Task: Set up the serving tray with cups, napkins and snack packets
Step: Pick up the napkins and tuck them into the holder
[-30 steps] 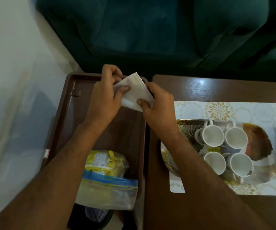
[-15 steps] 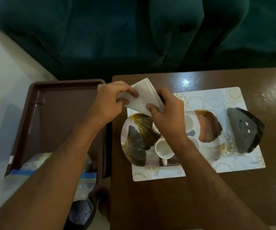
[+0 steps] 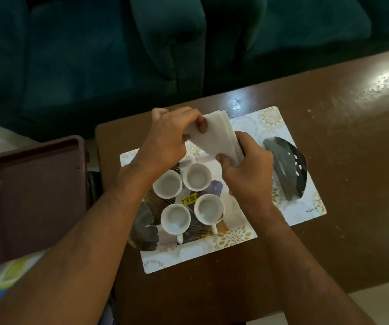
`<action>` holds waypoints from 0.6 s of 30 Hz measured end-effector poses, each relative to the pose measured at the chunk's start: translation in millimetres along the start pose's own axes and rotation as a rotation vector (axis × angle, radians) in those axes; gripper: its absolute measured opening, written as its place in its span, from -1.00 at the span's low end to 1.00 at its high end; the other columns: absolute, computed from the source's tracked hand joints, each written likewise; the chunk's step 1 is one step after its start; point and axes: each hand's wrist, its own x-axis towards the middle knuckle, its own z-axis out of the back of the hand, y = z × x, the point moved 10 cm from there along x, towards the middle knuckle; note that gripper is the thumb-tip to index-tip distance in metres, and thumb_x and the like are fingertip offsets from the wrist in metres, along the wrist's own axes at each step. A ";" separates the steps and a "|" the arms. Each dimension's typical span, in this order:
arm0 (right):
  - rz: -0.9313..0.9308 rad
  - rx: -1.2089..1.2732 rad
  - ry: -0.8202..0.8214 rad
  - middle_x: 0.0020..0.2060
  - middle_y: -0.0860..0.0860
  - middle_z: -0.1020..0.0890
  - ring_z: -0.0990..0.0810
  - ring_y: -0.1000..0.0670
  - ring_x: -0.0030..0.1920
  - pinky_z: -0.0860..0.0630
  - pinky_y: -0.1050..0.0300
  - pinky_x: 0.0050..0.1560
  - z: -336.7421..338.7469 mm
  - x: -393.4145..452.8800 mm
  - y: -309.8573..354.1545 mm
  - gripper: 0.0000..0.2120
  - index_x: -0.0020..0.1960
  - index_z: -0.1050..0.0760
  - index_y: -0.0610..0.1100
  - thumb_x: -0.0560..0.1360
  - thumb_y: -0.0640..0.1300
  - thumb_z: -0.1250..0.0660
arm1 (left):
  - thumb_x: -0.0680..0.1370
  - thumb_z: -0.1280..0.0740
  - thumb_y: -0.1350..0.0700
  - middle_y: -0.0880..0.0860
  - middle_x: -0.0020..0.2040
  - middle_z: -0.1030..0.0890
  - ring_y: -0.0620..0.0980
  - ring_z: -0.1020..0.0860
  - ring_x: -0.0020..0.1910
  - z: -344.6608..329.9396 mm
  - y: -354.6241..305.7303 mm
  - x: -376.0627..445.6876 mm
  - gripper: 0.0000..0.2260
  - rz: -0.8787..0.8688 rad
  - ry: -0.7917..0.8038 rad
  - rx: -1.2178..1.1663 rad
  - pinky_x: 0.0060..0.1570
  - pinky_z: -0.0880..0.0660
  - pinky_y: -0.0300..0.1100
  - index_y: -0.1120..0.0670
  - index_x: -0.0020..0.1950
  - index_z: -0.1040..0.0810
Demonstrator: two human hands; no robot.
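Note:
Both hands hold a stack of white napkins above the far side of the serving tray. My left hand pinches the stack's left end and my right hand grips its right end. The oval tray has a leaf pattern and lies on a floral placemat. Several white cups stand close together on the tray, with a yellow price sticker between them. Snack packets in a clear bag show at the lower left edge.
A dark napkin holder sits on the placemat to the right of my right hand. The brown wooden table extends right. A brown plastic bin stands to the left. A dark green sofa lies beyond.
Both hands carried the napkin stack rightward from over the brown bin to above the tray. The view followed, and the napkin holder is now near my right hand.

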 end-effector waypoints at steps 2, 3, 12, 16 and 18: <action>0.003 -0.024 -0.078 -0.07 -0.05 -0.70 -0.64 -0.06 -0.10 -0.64 -0.03 -0.10 19.5 -0.7 -12.7 -0.68 0.18 -0.59 -0.15 0.45 -0.22 -0.52 | 0.35 -0.40 0.51 -0.09 0.03 -0.68 0.04 -0.59 0.02 -13.0 -19.0 13.6 -0.58 -0.052 -0.030 0.014 0.11 -0.26 -0.03 0.01 -0.02 -0.57; 0.007 -0.035 -0.112 -0.05 -0.06 -0.70 -0.65 -0.06 -0.07 -0.65 0.05 -0.07 27.8 -1.8 -17.6 -0.69 0.19 -0.59 -0.16 0.46 -0.22 -0.52 | 0.35 -0.37 0.53 -0.07 0.00 -0.68 0.05 -0.59 -0.02 -17.6 -28.6 19.6 -0.58 -0.078 -0.050 0.023 0.11 -0.29 0.00 0.03 -0.03 -0.58; 0.028 -0.158 -0.399 -0.07 -0.14 -0.70 -0.68 -0.10 -0.08 -0.53 0.25 -0.09 99.7 -11.3 -56.9 -0.79 0.09 -0.62 -0.28 0.47 -0.27 -0.50 | 0.28 -0.23 0.54 -0.05 -0.17 -0.66 0.03 -0.60 -0.10 -65.8 -116.2 67.1 -0.59 -0.271 -0.125 0.004 0.07 -0.34 0.03 0.08 -0.13 -0.62; -0.010 -0.186 -0.431 -0.13 -0.12 -0.68 -0.65 -0.10 -0.13 -0.44 0.29 -0.10 112.7 -15.9 -76.9 -0.81 0.06 -0.63 -0.28 0.46 -0.29 -0.49 | 0.30 -0.25 0.50 0.03 -0.19 -0.66 0.11 -0.61 -0.05 -84.0 -131.7 74.4 -0.66 -0.317 -0.138 -0.045 -0.04 -0.48 0.09 0.13 -0.17 -0.65; -0.010 -0.182 -0.440 -0.18 -0.11 -0.67 -0.62 -0.11 -0.19 -0.44 0.23 -0.15 114.6 -19.0 -81.9 -0.83 0.02 -0.63 -0.28 0.44 -0.30 -0.49 | 0.32 -0.22 0.48 0.05 -0.19 -0.66 0.13 -0.58 -0.06 -95.1 -134.9 75.3 -0.68 -0.316 -0.102 -0.074 -0.10 -0.50 -0.03 0.16 -0.15 -0.66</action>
